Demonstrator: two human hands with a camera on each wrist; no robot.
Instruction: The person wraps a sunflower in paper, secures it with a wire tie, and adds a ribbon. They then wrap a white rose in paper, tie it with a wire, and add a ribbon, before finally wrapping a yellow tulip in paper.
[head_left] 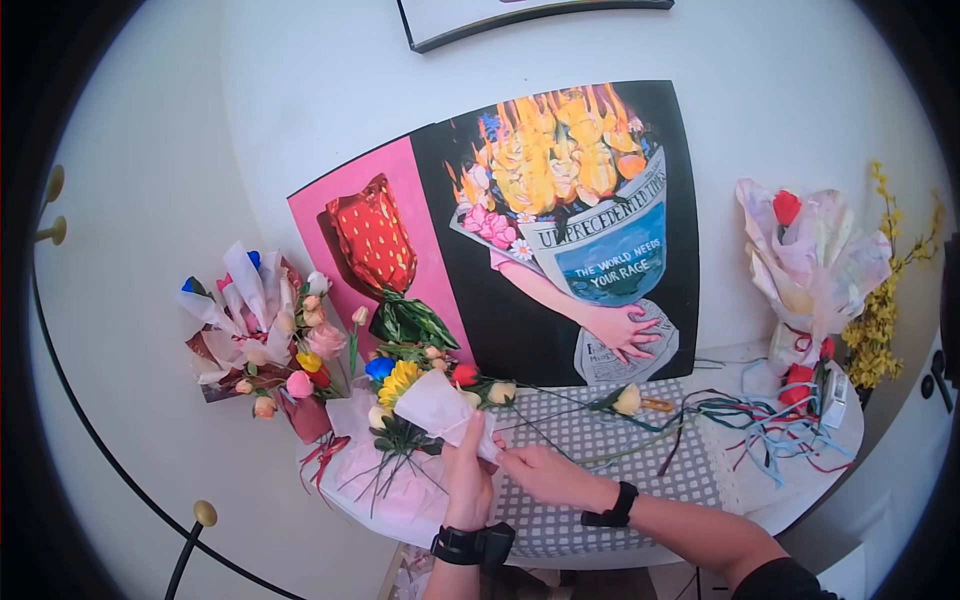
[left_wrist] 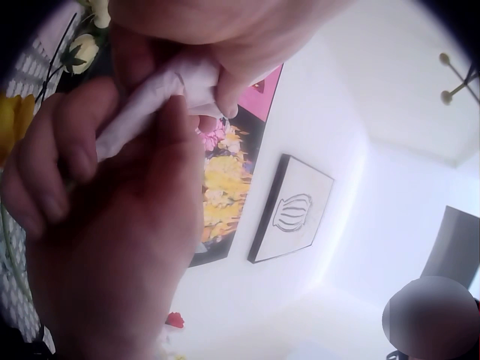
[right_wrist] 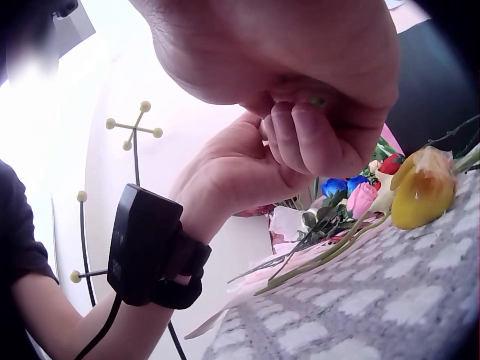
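Note:
In the head view, a small white paper wrap point(head_left: 432, 405) is gripped by the left hand point(head_left: 468, 485), its fingers and thumb around the narrow lower part. The right hand point(head_left: 550, 476) pinches the bottom end of this wrap, close to the left fingers. Seen from the left wrist, the paper point(left_wrist: 139, 112) is rolled into a tight tube between the left hand point(left_wrist: 232, 26) above and the right hand point(left_wrist: 124, 225) below. From the right wrist, a green stem end point(right_wrist: 319, 100) shows within the curled right hand point(right_wrist: 292, 52); the left hand point(right_wrist: 244, 169) is behind it. Any flower inside the paper is hidden.
Loose flowers, including a yellow sunflower point(head_left: 399, 382), lie left on pink paper point(head_left: 375, 480). A wrapped bouquet point(head_left: 250, 330) stands far left, another point(head_left: 810, 265) at right. Ribbons point(head_left: 770, 420) tangle at the table's right. A cream flower point(head_left: 627, 400) lies on the checked cloth point(head_left: 640, 490).

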